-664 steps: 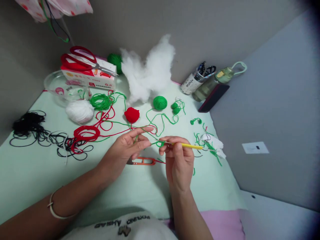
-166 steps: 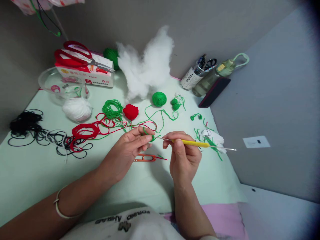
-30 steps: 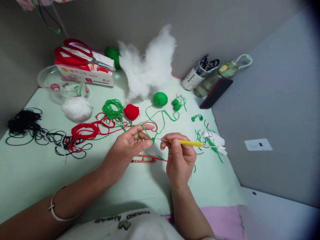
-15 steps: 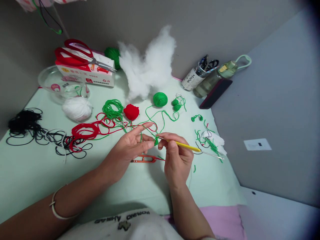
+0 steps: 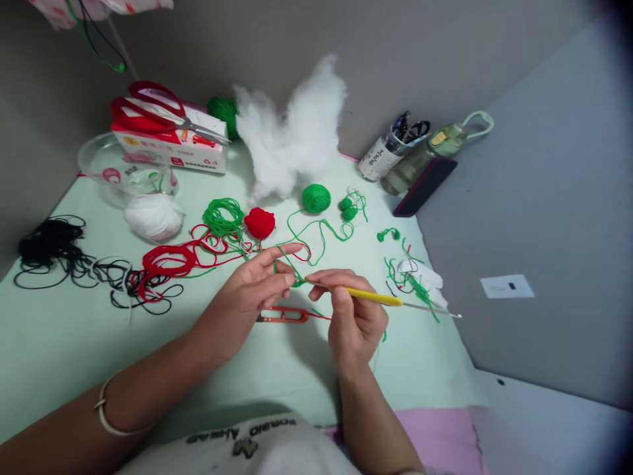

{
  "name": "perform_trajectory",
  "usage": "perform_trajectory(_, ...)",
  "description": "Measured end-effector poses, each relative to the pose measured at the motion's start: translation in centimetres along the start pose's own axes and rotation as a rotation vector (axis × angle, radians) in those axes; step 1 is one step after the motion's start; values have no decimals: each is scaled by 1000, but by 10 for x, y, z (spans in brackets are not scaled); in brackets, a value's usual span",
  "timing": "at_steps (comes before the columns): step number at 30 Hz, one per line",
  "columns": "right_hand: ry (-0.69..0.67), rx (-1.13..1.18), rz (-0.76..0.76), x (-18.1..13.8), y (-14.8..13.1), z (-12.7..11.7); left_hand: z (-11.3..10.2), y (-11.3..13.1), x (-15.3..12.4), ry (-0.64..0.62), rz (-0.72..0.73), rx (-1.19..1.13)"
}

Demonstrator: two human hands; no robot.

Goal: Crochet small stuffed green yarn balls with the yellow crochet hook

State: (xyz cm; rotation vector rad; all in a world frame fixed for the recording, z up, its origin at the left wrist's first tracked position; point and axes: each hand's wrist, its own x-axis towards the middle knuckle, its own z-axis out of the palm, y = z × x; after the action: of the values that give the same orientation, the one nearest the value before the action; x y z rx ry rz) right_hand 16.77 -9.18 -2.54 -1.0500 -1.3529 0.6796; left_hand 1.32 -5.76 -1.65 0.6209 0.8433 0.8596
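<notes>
My left hand (image 5: 254, 287) pinches a small piece of green crochet work (image 5: 299, 282) between thumb and fingers, and green yarn runs over its stretched-out index finger. In my right hand (image 5: 357, 320) is a crochet hook (image 5: 373, 296) with a yellow handle, held like a pen. The hook's tip meets the green work near the left fingertips; its other metal end points right. Loose green yarn trails up to a green yarn ball (image 5: 316, 198). Orange thread snips (image 5: 284, 315) lie on the table just below the hands.
White stuffing (image 5: 291, 138) is heaped at the back. Left are red scissors (image 5: 153, 109) on a box, a clear plastic bowl (image 5: 99, 158), white yarn (image 5: 154, 216) and tangled black cord (image 5: 52, 241). A red ball (image 5: 260, 223) sits mid-table. Right stand a pen cup (image 5: 380, 158), a bottle (image 5: 420, 155) and yarn scraps (image 5: 418, 284).
My right hand has shifted slightly right and down, and the hook lies at a flatter angle. The left fingers have moved a little left with the green work.
</notes>
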Motion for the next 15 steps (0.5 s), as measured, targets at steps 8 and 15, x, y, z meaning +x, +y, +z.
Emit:
perform_trajectory(8,-127,-489,-264,-13,5,-3,5,-3,-2,-38,-22,-50)
perform_trajectory(15,74,42,-14,2,1,-2,1,-2,0,-86,-123,-203)
